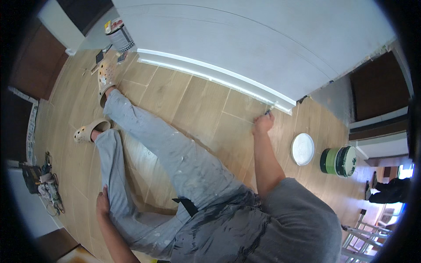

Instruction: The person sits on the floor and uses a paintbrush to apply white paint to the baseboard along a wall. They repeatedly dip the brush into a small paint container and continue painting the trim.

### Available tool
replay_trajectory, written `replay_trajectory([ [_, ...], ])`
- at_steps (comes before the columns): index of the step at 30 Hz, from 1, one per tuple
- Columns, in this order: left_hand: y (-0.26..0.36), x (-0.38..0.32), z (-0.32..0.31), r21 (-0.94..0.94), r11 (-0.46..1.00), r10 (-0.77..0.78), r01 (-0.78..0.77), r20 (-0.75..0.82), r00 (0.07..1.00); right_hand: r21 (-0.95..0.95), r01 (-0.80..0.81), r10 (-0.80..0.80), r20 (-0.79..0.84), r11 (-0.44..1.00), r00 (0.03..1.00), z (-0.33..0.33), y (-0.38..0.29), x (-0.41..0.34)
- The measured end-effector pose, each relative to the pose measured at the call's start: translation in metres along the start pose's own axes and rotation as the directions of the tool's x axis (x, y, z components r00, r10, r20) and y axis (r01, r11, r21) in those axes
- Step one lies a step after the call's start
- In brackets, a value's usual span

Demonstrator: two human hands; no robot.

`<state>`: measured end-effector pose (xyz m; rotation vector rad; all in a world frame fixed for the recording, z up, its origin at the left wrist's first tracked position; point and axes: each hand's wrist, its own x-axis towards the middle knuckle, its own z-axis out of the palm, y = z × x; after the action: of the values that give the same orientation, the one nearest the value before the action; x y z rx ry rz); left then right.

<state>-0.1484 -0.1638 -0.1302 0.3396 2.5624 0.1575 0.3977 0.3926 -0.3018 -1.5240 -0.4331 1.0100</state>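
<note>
My right hand (263, 123) grips a small paintbrush (271, 107) with a dark handle. Its pale bristles are at the lower edge of the white skirting board (210, 73), near the right end; whether they touch it is hard to tell. My left hand (103, 203) rests against the bent left leg of my paint-spotted grey trousers (207, 164), with nothing visible in it and some fingers hidden. On the floor to the right of my right forearm lies a round white lid (302, 149), apparently holding white paint.
Beyond the lid stands a green and black bucket (338, 161). A paint can (120, 36) is by the wall's far end, with small tools near it. Cables and tools (47, 187) lie at left. A ladder (365, 236) and another person's legs (388, 190) appear at right.
</note>
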Motion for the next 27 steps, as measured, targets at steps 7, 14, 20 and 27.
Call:
replay_trajectory([
  [7, 0.028, -0.028, -0.008, 0.039, 0.996, -0.077, 0.078, -0.020, 0.997, -0.076, -0.077, 0.101, 0.393, 0.994, 0.914, 0.205, 0.048, -0.118],
  [14, 0.016, -0.020, -0.004, 0.006, 0.991, -0.133, 0.133, -0.001, 0.991, -0.258, -0.043, 0.239, 0.805, 0.965, 0.544, 0.293, 0.051, -0.161],
  [20, 0.002, -0.015, 0.001, 0.032, 0.999, 0.025, -0.025, 0.006, 1.000, -0.256, -0.018, 0.188, 0.655, 0.966, 0.732, 0.165, 0.005, -0.077],
  [27, 0.004, -0.009, -0.005, 0.034, 0.996, -0.083, 0.082, 0.035, 0.996, -0.116, 0.021, -0.019, 0.025, 0.993, 1.000, -0.007, -0.032, -0.030],
])
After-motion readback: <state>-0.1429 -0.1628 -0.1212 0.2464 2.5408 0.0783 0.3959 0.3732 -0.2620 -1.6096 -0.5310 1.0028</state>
